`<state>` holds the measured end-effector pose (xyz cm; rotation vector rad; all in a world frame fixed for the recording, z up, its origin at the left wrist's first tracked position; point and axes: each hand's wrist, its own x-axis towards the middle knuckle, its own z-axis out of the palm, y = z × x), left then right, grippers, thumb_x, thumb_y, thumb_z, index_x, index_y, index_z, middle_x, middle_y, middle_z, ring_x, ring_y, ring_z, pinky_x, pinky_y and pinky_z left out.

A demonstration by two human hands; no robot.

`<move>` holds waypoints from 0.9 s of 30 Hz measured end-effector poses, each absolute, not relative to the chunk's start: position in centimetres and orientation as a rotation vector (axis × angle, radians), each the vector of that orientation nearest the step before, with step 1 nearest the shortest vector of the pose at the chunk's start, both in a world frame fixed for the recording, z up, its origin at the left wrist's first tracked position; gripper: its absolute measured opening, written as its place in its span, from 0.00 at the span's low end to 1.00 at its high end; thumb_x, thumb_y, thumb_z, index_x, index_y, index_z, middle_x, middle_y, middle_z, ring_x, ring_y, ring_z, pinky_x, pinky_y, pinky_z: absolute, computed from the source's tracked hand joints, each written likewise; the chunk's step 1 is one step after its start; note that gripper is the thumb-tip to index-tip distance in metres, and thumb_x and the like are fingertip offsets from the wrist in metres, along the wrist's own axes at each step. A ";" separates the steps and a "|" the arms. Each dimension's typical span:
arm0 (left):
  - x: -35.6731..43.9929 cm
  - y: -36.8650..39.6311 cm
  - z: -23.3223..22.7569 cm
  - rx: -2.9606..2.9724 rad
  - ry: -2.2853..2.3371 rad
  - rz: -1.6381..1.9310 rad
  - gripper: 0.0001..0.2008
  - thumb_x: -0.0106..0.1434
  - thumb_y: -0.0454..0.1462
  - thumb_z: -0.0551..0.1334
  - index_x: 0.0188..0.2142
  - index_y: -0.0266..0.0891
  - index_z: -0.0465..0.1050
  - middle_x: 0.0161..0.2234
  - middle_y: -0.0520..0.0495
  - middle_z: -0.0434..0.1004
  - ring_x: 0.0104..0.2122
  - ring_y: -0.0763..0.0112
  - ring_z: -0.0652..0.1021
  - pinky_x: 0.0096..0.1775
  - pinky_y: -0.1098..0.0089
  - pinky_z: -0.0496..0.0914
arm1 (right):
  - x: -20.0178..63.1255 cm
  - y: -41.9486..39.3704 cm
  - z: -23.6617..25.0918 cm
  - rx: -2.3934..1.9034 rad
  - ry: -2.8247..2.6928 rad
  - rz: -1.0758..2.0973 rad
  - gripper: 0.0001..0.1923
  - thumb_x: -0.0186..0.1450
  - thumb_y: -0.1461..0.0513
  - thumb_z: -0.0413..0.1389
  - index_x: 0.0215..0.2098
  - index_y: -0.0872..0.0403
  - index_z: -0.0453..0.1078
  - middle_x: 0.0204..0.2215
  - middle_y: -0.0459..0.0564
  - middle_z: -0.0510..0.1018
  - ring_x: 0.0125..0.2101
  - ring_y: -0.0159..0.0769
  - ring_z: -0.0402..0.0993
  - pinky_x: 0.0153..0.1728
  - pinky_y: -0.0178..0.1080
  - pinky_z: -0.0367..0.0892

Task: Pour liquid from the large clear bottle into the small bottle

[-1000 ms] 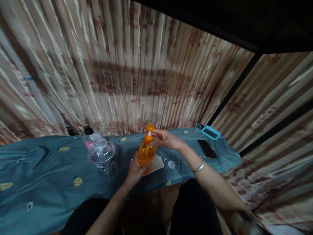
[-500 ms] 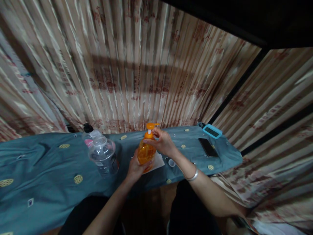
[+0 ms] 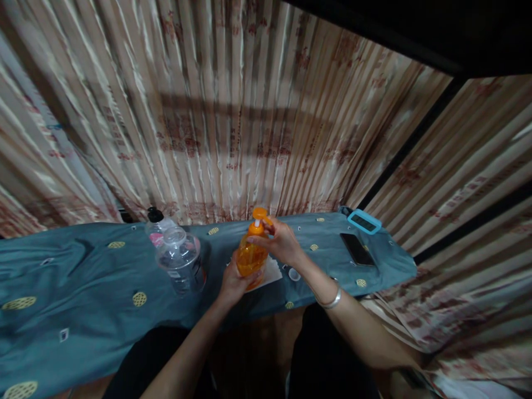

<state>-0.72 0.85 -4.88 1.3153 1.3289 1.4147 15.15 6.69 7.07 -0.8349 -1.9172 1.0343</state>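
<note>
Both my hands are on the orange pump bottle (image 3: pixel 250 256), which stands upright on a white sheet (image 3: pixel 272 273) on the counter (image 3: pixel 83 277). My left hand (image 3: pixel 235 282) wraps around its lower body from the near side, forearm reaching up from below. My right hand (image 3: pixel 279 242), a silver bangle (image 3: pixel 330 300) on its wrist, pinches the bottle's neck just under the pump head (image 3: pixel 260 214). Two clear bottles (image 3: pixel 180 260) stand near on the left; a small white cap (image 3: pixel 294 274) lies just right, a phone (image 3: pixel 357 249) and a blue-cased device (image 3: pixel 364 221) farther right.

The left hand (image 3: pixel 235 282) grips the orange plastic pump bottle (image 3: pixel 250 256) low down — the right hand (image 3: pixel 280 244) pinches its collar — above a teal patterned tablecloth (image 3: pixel 83 277).
</note>
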 end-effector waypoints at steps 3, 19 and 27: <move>-0.7 0.9 -4.9 1.294 1.305 1.418 0.34 0.46 0.45 0.76 0.52 0.42 0.72 0.49 0.43 0.84 0.51 0.49 0.83 0.58 0.47 0.73 | 15.3 6.9 7.3 -0.805 -1.953 1.050 0.22 0.70 0.53 0.64 0.57 0.54 0.72 0.51 0.53 0.81 0.50 0.43 0.80 0.53 0.53 0.75; -0.6 0.7 -4.6 1.321 1.328 1.384 0.33 0.47 0.43 0.76 0.52 0.43 0.70 0.48 0.45 0.85 0.49 0.54 0.84 0.56 0.52 0.75 | 16.0 6.3 9.5 -0.839 -2.151 0.961 0.15 0.71 0.56 0.63 0.52 0.55 0.74 0.46 0.50 0.83 0.46 0.40 0.82 0.50 0.49 0.77; -0.6 0.6 -4.4 1.289 1.299 1.397 0.34 0.46 0.44 0.76 0.52 0.43 0.70 0.48 0.45 0.84 0.48 0.53 0.83 0.54 0.51 0.75 | 15.4 6.0 9.1 -0.947 -2.098 0.811 0.22 0.69 0.53 0.65 0.57 0.54 0.72 0.50 0.53 0.82 0.50 0.44 0.81 0.55 0.55 0.74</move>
